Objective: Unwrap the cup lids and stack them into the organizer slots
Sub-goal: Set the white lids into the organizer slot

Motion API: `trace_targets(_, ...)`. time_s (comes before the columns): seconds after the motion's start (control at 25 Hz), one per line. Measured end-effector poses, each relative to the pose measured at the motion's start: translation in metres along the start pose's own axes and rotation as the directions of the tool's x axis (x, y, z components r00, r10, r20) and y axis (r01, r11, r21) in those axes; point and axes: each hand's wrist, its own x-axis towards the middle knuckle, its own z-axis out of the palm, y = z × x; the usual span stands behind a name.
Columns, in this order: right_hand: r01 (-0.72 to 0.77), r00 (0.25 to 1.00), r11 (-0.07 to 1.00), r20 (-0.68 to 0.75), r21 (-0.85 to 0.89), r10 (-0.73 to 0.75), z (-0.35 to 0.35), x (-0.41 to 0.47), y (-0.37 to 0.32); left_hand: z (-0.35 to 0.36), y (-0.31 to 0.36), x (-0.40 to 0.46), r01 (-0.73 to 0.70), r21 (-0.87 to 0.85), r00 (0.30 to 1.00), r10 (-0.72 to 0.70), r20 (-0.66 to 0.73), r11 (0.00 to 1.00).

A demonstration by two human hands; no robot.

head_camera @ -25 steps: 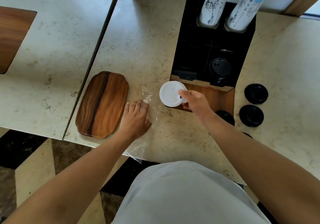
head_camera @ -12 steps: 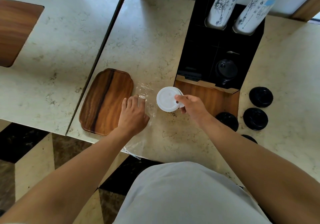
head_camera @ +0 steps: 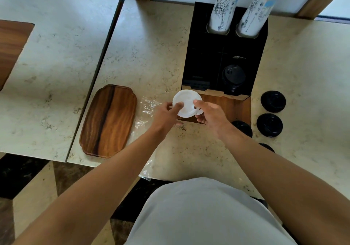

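Note:
A stack of white cup lids [head_camera: 186,101] is held above the counter just in front of the black organizer [head_camera: 200,68]. My left hand [head_camera: 165,117] grips its left edge with the thumb on top. My right hand [head_camera: 213,115] grips its right edge. One organizer slot holds a stack of black lids [head_camera: 233,77]. Clear plastic wrap [head_camera: 146,106] lies flat on the counter to the left of the hands.
A wooden tray [head_camera: 108,120] lies left of the wrap. Several loose black lids [head_camera: 272,101] sit on the counter to the right of the organizer. Two tall cup stacks [head_camera: 223,10] stand in its rear slots. The counter edge [head_camera: 170,179] is close to my body.
My left hand left the plastic wrap and moved right to take the white lids' left edge. Both hands now hold the lids.

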Motion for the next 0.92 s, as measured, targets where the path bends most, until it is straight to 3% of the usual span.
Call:
trace_targets(0.08,-0.01,0.999,1.0,-0.034,0.029,0.011,-0.006,0.002,-0.005,0.01,0.008,0.002,0.014,-0.069,1.0,-0.014,-0.002,0.998)
trace_targets(0.28,0.036,0.995,0.999,-0.093,0.016,-0.035,-0.018,0.01,-0.021,0.024,0.031,0.015,-0.065,-0.014,0.998,0.065,-0.004,0.998)
trace_targets(0.48,0.14,0.972,0.99,-0.187,-0.03,-0.143,-0.022,0.019,-0.051,0.035,0.064,0.042,-0.149,0.134,0.982,0.163,-0.098,0.98)
trace_targets(0.72,0.135,0.953,0.987,-0.26,-0.087,-0.153,-0.016,0.039,-0.074,0.048,0.09,0.066,-0.19,0.325,0.954,0.253,-0.162,0.927)
trace_targets(0.92,0.073,0.963,0.986,-0.246,-0.152,-0.109,-0.011,0.062,-0.079,0.057,0.093,0.075,-0.144,0.368,0.974,0.197,-0.11,0.919)
